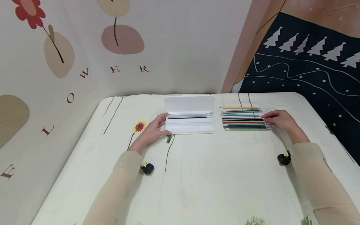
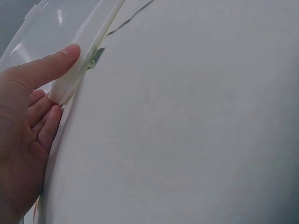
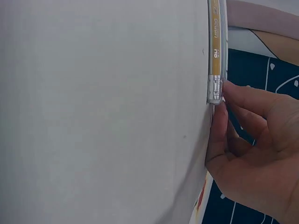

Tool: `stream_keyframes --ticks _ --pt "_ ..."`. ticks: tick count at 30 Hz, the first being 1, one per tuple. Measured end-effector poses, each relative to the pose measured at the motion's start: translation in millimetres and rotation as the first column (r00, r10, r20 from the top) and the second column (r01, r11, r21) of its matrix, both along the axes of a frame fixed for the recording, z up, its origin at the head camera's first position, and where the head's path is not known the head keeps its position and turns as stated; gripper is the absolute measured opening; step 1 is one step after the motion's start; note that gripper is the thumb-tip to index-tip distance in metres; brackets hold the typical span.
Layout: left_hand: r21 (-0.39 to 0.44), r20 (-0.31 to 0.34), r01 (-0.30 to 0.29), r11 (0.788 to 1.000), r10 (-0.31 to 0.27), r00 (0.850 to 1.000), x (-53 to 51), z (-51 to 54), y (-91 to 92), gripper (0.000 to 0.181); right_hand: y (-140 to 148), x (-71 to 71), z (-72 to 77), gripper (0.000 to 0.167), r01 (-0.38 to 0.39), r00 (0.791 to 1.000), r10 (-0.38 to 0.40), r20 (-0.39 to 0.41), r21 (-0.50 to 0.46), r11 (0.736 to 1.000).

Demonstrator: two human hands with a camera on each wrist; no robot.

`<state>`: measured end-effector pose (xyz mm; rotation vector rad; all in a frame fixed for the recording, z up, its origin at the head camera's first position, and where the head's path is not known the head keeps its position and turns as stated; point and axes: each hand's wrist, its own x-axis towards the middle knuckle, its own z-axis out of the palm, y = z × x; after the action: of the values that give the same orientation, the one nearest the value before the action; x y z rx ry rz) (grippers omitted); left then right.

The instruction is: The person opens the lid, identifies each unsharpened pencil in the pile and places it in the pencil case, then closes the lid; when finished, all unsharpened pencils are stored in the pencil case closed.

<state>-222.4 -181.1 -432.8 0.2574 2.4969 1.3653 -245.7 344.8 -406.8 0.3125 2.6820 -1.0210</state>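
A white plastic pencil case [image 1: 189, 128] lies on the table with its lid [image 1: 189, 104] raised at the back. One dark pencil [image 1: 189, 117] rests inside, along the back of the case. My left hand [image 1: 154, 129] grips the left end of the case, thumb at the front corner and fingers at the side. To the right, several pencils [image 1: 244, 123] lie side by side, eraser ends to the right. My right hand [image 1: 281, 120] pinches a pencil at the eraser end near the back of this row; its fingers hide which one. A yellow pencil [image 3: 215, 56] shows beside these fingertips.
Several loose teal pencils [image 1: 242, 111] and a yellow pencil [image 1: 239, 107] lie behind the row. A pale floral cloth [image 1: 197, 175] covers the table. A printed wall hanging [image 1: 180, 62] rises at the back, with a dark tree-patterned cloth [image 1: 303, 68] at the right.
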Motion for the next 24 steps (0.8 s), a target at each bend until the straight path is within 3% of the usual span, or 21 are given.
stream_keyframes --ticks 9,20,24 --pt "-0.007 0.000 -0.002 1.000 0.002 1.000 0.6 0.3 -0.7 0.092 -0.7 1.8 2.3 0.039 -0.074 0.997 0.074 0.002 0.011 0.997" --pt "0.004 0.004 -0.003 1.000 0.003 1.000 1.6 -0.9 -0.2 0.090 5.5 9.3 4.6 0.047 -0.048 0.999 0.049 0.015 -0.028 0.998" --pt "0.005 0.005 -0.004 1.000 0.004 1.000 1.7 -1.4 -0.3 0.090 8.9 12.6 5.4 0.055 0.010 1.000 -0.009 0.012 -0.086 0.996"
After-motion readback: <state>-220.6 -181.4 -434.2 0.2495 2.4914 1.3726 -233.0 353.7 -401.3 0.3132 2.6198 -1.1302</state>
